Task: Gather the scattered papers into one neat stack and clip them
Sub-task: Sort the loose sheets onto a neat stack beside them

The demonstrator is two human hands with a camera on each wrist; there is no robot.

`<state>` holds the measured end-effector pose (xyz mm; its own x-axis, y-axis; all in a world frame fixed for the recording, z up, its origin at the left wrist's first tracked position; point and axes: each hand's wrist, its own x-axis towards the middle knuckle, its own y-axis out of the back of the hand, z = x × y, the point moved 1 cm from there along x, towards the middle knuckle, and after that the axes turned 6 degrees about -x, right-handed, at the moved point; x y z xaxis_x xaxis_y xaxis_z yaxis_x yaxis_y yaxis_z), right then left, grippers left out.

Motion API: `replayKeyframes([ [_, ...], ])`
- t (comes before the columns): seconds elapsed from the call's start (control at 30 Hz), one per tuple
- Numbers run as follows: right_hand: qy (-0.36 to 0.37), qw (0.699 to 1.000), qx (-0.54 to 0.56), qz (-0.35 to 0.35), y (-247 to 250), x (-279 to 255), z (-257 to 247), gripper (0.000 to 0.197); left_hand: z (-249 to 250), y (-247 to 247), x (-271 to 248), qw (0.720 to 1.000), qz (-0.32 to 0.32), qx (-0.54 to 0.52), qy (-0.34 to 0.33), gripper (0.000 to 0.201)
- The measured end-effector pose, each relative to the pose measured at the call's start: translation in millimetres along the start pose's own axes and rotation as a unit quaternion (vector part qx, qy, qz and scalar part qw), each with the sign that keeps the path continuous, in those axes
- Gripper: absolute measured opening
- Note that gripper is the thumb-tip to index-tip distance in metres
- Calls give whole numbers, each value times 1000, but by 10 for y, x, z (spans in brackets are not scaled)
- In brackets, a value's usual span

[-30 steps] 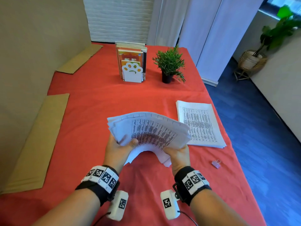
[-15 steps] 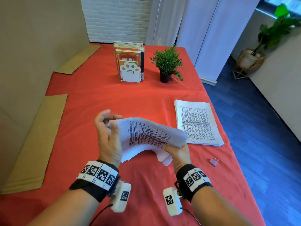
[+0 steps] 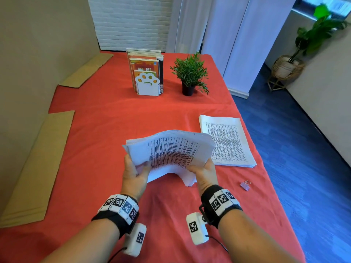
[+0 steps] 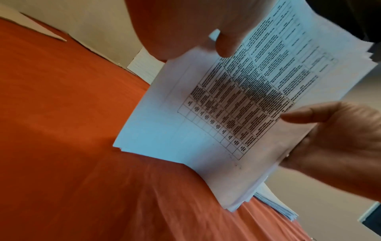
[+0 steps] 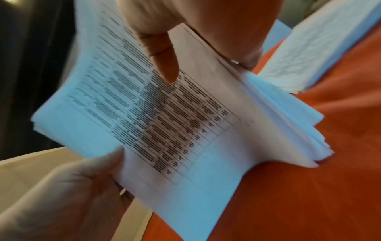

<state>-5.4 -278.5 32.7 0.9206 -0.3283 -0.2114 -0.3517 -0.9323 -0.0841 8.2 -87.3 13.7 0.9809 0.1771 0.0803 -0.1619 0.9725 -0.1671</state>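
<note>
A thick bundle of printed papers (image 3: 171,150) (image 4: 237,104) (image 5: 164,117) arches upward between both hands, its lower corners touching the red tablecloth (image 3: 106,130). My left hand (image 3: 133,173) grips its left edge, thumb on top. My right hand (image 3: 204,172) grips the right edge, thumb (image 5: 163,53) pressed on the top sheet. The sheet edges are uneven and fanned at the near right corner. A second flat stack of printed papers (image 3: 227,141) lies on the table to the right. A small pink binder clip (image 3: 245,185) lies near the table's right edge.
At the back of the table stand a white paw-shaped bookend with books (image 3: 147,76) and a small potted plant (image 3: 189,74). Cardboard strips (image 3: 38,164) lie along the left side. The table's right edge (image 3: 266,168) drops to a blue floor.
Half a second ago my left hand was off the bundle with fingers raised; now it grips the left edge again. The bundle has arched higher and shifted slightly right.
</note>
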Motion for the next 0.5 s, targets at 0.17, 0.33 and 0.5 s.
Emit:
replayKeyframes([
  [0.17,304,938,-156,53,48,8,-407,95,-4,66,61,1000,-5,-8,-4,68],
  [0.33,451,839,-303,36,75,59,-627,66,8,121,116,1000,-14,1,-6,50],
  [0.5,419,864,-276,39,89,16,-585,61,35,113,119,1000,-22,-20,-1,50],
])
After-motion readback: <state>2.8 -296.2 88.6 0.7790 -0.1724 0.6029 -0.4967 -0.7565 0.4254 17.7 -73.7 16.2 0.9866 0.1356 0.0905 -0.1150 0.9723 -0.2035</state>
